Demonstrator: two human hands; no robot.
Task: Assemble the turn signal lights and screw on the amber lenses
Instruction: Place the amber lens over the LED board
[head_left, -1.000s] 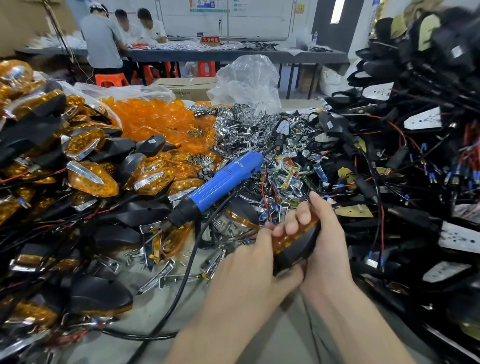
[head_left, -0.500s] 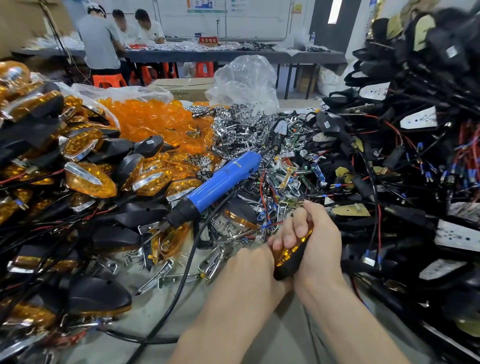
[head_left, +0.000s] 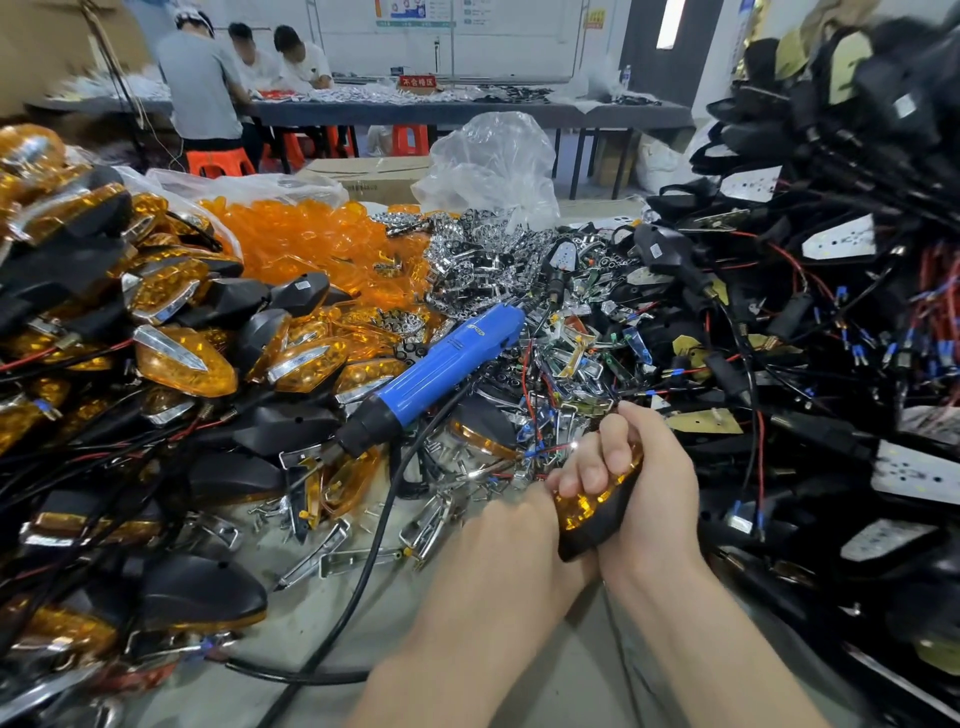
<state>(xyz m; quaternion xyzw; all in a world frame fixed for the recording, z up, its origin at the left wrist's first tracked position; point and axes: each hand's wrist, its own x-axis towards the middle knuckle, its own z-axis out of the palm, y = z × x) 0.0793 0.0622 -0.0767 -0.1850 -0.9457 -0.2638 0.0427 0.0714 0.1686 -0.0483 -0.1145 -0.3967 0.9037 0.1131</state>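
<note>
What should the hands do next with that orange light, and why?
Probably the left hand should reach for the blue screwdriver lying close by on the pile. The right hand grips the light with its lens seemingly seated on the black shell, so screwing looks next.

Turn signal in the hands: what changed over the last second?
The turn signal was tipped from roughly level to steeply tilted, pointed end down. The right hand gripped it throughout, with the left hand against it. The blue screwdriver stayed on the pile.
</note>
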